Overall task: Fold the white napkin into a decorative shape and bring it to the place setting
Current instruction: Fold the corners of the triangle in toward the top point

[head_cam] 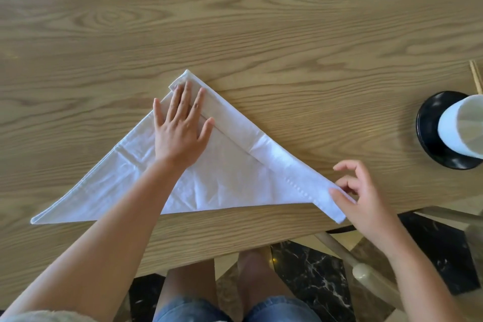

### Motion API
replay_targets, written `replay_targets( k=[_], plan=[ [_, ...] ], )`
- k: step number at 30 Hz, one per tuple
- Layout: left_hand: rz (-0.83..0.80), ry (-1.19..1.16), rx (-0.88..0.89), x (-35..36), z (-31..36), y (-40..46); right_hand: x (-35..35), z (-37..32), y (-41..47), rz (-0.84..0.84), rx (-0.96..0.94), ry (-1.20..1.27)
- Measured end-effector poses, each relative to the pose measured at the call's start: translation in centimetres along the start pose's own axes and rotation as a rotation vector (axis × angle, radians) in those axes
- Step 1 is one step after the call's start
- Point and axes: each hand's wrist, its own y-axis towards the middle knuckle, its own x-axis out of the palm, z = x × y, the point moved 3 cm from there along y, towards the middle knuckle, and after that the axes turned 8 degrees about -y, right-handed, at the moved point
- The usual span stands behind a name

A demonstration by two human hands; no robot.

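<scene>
The white napkin (230, 178) lies flat on the wooden table (235, 34) as a wide triangle, its point away from me. A narrow band is folded over along its right slanted edge. My left hand (180, 128) rests flat, fingers spread, on the napkin near the top point and presses the fold. My right hand (358, 193) pinches the napkin's lower right corner between thumb and fingers, at the table's near edge.
A black saucer (428, 123) with a white cup (462, 128) stands at the right edge of the table. Wooden chopsticks (475, 76) lie just beyond it. A chair back (363, 269) is below the table's near edge, by my knees.
</scene>
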Motion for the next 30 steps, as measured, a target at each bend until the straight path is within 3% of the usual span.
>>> replay_targets(
  k=[7,11,16,22,30],
  plan=[
    [0.005,-0.059,-0.009,-0.3,-0.2,0.1,-2.0,-7.6,1.8,-0.168,-0.211,0.15],
    [0.051,-0.209,-0.014,-0.7,-0.4,-0.1,-1.1,-11.7,4.6,-0.288,-0.331,0.1],
    [0.113,-0.371,-0.017,-1.0,-0.8,-0.3,1.9,-15.9,9.8,-0.228,-0.49,0.047],
    [0.165,-0.522,-0.03,-1.5,-0.7,-0.4,7.5,-19.3,15.6,-0.347,-0.481,0.018],
    [0.191,-0.514,-0.043,-1.5,-0.8,-0.3,10.8,-19.8,20.2,-0.314,-0.42,-0.226]
  ],
)
